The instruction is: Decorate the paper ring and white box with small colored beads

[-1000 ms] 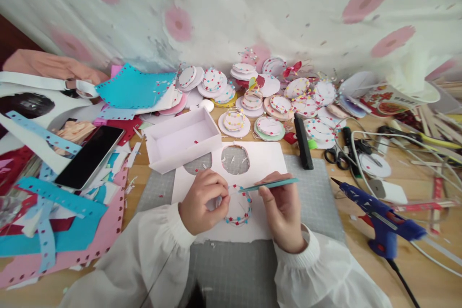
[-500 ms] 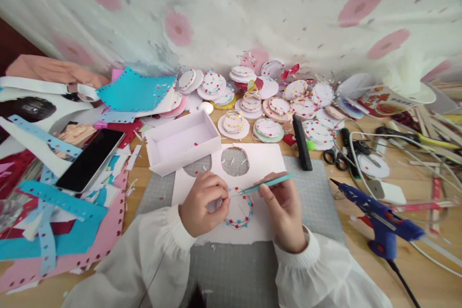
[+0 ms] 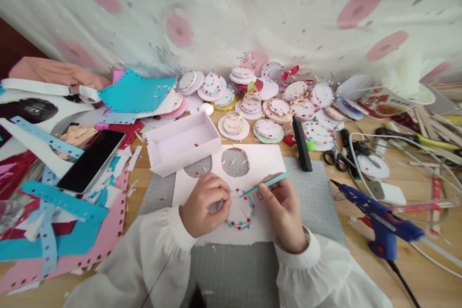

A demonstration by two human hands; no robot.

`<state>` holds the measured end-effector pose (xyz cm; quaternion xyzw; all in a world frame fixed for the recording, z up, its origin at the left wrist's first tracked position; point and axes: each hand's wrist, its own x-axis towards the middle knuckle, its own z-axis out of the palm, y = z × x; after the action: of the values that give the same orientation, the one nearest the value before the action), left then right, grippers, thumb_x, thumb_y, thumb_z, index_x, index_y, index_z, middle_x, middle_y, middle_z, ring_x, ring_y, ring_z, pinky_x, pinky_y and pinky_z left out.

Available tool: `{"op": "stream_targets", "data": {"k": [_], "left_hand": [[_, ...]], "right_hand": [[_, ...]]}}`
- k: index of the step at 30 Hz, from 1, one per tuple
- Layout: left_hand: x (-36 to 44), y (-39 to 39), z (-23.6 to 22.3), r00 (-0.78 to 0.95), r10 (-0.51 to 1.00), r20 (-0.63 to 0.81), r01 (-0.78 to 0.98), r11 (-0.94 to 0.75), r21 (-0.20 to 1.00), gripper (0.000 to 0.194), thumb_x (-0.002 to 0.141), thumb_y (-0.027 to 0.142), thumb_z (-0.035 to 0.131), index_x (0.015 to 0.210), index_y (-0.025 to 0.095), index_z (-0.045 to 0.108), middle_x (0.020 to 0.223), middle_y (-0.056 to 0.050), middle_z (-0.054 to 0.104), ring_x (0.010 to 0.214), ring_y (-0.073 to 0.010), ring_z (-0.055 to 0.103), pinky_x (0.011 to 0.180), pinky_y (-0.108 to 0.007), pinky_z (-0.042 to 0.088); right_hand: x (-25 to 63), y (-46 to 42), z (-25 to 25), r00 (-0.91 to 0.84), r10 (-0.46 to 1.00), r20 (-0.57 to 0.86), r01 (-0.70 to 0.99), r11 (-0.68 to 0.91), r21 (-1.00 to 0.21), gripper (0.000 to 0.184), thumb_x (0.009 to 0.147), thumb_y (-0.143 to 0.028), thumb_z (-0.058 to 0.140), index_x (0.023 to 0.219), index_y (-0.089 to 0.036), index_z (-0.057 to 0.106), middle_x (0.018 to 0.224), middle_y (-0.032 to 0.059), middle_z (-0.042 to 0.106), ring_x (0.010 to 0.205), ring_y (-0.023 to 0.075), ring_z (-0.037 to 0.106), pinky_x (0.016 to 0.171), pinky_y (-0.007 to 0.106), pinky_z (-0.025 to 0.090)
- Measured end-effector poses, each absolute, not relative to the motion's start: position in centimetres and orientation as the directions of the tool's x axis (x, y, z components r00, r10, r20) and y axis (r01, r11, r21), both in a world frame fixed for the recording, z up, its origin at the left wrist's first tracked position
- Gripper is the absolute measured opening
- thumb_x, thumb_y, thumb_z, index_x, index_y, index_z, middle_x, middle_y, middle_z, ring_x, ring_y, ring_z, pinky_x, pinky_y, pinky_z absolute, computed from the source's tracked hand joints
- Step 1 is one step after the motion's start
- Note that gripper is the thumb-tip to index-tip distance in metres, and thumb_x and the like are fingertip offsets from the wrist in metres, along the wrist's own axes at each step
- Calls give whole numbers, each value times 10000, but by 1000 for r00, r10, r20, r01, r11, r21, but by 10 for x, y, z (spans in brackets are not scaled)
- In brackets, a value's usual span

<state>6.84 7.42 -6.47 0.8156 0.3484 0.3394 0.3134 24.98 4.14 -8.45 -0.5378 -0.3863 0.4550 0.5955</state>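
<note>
My right hand (image 3: 283,211) is closed round teal tweezers (image 3: 265,184), whose tips point left and down over a beaded ring (image 3: 240,226). Red and blue beads dot this ring, which lies on a white paper sheet (image 3: 269,154). At the ring's left edge, my left hand (image 3: 205,204) has its thumb and fingertips pinched together. What lies between them is too small and hidden to make out. A thin line shows inside the ring near the tweezer tips. Two round holes are cut in the sheet's upper part.
A white open box (image 3: 184,147) stands behind my left hand. Several beaded paper discs (image 3: 234,125) fill the back. To the right lie a blue glue gun (image 3: 382,221), scissors (image 3: 335,159) and cables; on the left, a phone (image 3: 92,161) on paper scraps. A grey cutting mat (image 3: 231,274) lies beneath.
The tweezers have turned slightly in my right hand, so their narrow edge shows and the tips look closer together. My left hand stays almost in place.
</note>
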Motion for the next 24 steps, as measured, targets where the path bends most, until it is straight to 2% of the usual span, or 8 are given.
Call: {"op": "stream_targets", "data": {"k": [8, 13, 17, 24], "left_hand": [[68, 74, -67, 530, 773, 348, 339, -569, 749, 158, 776, 93, 507, 648, 176, 546, 728, -34, 607, 745, -163, 532, 763, -356, 413], [68, 75, -68, 521, 800, 297, 371, -526, 765, 196, 830, 146, 493, 648, 180, 557, 727, -39, 601, 736, -161, 544, 750, -338, 425], [68, 75, -70, 500, 803, 323, 376, -538, 755, 212, 848, 178, 496, 647, 176, 564, 720, -43, 600, 715, -158, 546, 727, -322, 438], [68, 74, -77, 523, 778, 350, 411, -589, 696, 216, 813, 150, 510, 601, 171, 544, 700, -35, 606, 706, -156, 556, 735, -324, 435]], "right_hand": [[256, 47, -82, 399, 908, -129, -296, -6, -955, 201, 737, -323, 712, 808, -204, 566, 654, -32, 547, 593, 107, 494, 593, 258, 410], [259, 51, -84, 436, 891, -131, -286, -1, -958, 227, 721, -330, 722, 841, -188, 591, 804, 21, 628, 687, 134, 557, 670, 304, 444], [261, 54, -86, 409, 902, -135, -314, 0, -949, 218, 711, -324, 730, 813, -182, 600, 906, 39, 644, 709, 130, 558, 690, 311, 448], [281, 60, -77, 360, 928, -94, -570, 139, -810, 144, 725, -273, 712, 739, -218, 580, 883, -13, 657, 624, 83, 526, 606, 273, 431]]}}
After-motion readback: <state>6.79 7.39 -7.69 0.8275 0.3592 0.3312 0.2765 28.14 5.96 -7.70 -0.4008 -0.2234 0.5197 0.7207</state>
